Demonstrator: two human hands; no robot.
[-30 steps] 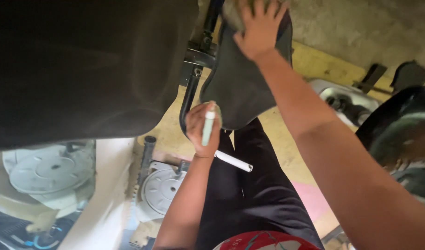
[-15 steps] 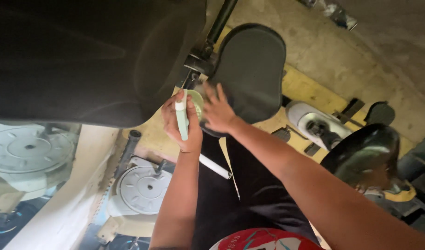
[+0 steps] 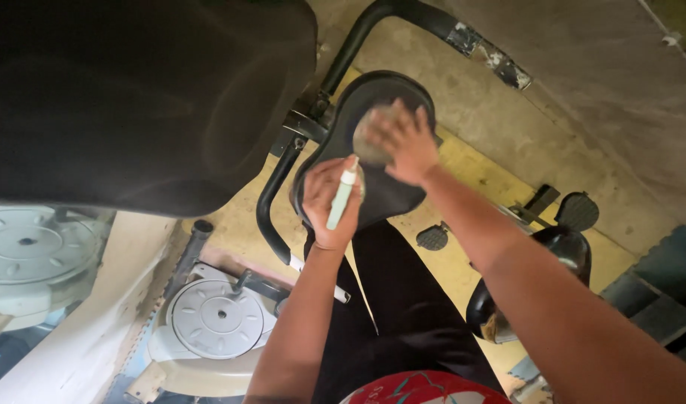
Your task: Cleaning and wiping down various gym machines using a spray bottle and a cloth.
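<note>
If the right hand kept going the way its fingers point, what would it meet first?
Probably nothing new: the right hand already presses a cloth on the black seat. Further along comes the seat's rim, then the black frame tube; depth unclear.

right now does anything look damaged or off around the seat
Yes. The black tube curving above the seat has a worn patch where the coating has flaked to pale, ragged bare spots. Nothing else stands out: the right hand presses a pad on the seat, the left hand holds a pale green bottle.
</note>
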